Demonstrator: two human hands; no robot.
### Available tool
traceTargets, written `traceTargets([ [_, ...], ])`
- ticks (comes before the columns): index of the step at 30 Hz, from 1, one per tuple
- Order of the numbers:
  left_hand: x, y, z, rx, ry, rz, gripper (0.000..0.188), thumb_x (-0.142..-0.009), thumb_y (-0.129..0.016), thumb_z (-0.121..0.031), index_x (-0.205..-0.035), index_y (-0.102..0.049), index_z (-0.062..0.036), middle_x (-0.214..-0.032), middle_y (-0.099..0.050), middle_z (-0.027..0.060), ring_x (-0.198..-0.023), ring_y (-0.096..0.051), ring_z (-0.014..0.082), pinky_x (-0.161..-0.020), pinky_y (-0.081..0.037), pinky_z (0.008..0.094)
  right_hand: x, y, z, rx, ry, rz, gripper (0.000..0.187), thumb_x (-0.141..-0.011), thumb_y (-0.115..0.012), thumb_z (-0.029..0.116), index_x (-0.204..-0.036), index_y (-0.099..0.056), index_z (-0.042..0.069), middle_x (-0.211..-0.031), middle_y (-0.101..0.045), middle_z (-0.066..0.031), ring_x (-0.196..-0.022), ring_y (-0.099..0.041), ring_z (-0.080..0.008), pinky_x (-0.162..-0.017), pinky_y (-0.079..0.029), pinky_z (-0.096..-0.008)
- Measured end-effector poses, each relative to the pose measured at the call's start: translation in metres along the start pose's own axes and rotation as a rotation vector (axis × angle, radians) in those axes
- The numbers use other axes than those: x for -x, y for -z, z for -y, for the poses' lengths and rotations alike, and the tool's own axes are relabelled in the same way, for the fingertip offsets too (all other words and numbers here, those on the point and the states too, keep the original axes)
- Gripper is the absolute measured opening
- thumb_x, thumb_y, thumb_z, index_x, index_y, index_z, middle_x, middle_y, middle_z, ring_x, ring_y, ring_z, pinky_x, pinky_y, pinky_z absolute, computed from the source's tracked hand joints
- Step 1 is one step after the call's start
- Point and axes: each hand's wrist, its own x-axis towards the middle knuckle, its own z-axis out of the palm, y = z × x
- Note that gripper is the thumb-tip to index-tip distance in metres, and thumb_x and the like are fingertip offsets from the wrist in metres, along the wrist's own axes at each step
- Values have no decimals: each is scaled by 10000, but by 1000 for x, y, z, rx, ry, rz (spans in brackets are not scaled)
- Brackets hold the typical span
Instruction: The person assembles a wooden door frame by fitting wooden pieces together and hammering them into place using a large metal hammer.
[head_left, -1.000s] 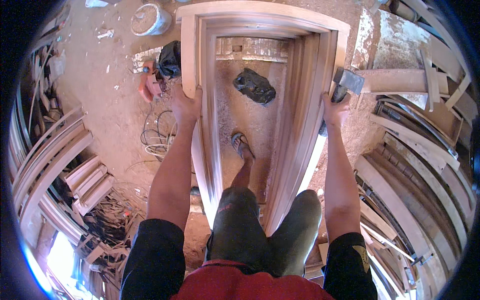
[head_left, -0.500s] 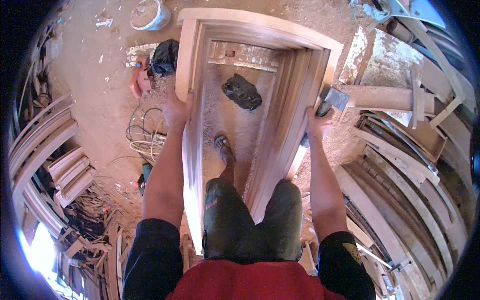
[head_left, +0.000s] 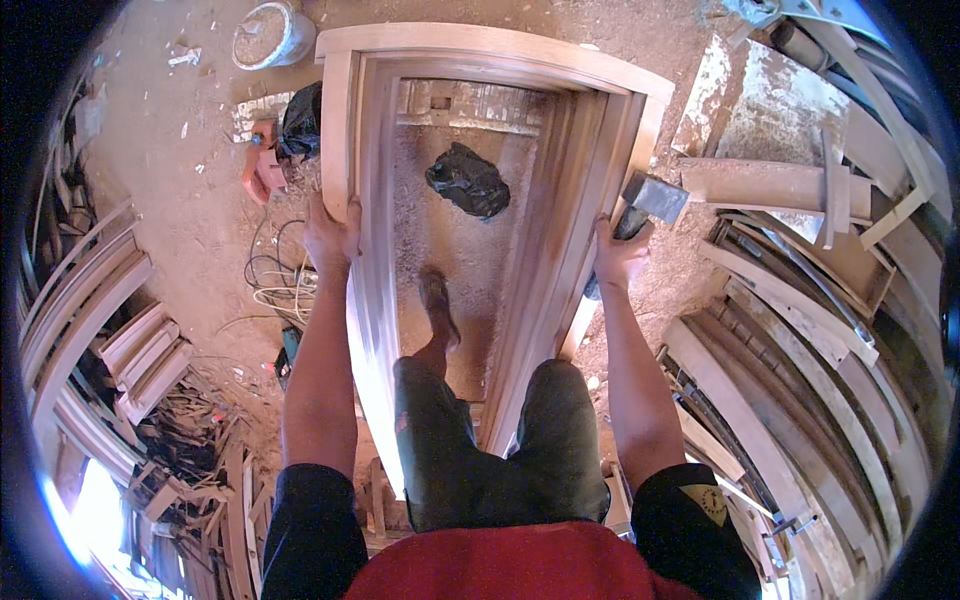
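A long wooden frame (head_left: 490,42), like a door or window frame, stretches away from me with my legs at its near part. My left hand (head_left: 332,238) is closed round its left side piece, the thumb on the inner face. On the right side piece, my right hand (head_left: 622,250) grips a hammer (head_left: 656,197), its square metal head pointing away to the right and its dark handle running under my palm. Those right fingers also rest against the frame's edge. Inside the frame, a crumpled black plastic bag (head_left: 468,180) lies on the dusty ground, beyond my foot.
Left of the frame lie an orange-red power tool (head_left: 264,172), another black bag (head_left: 302,120) and tangled cables (head_left: 268,262). A dusty white bucket (head_left: 272,38) stands at the far left. Stacked boards (head_left: 790,380) crowd the right; curved timber pieces (head_left: 90,300) and offcuts fill the left.
The frame and both my hands have shifted slightly left in the view. My foot inside the frame has moved and is blurred. Both hands keep their hold.
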Motion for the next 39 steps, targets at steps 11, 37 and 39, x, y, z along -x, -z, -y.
traceTargets([
  [11, -3, 4, 5, 72, 11, 63, 427, -807, -674, -393, -1010, -548, -39, -938, -644, 255, -880, -650, 468, -742, -514, 542, 1, -2, 2, 142, -31, 15, 830, -734, -825, 447, -1293, -476, -58, -958, -690, -281, -865, -686, -471, -751, -545, -533],
  [37, -9, -15, 35, 311, -164, 83, 432, -850, -698, -267, -1122, -516, 14, -951, -632, 270, -855, -641, 459, -742, -523, 506, -2, -9, -12, 201, -66, 0, 796, -702, -825, 471, -1250, -511, -13, -987, -696, -266, -866, -709, -425, -708, -563, -520],
  [39, -8, -22, 42, 385, -174, 87, 467, -857, -692, -271, -1167, -501, 21, -1007, -622, 285, -919, -627, 465, -791, -510, 515, -5, -11, -19, 132, -63, -34, 754, -697, -824, 450, -1214, -530, -14, -971, -697, -267, -865, -709, -417, -703, -563, -517],
])
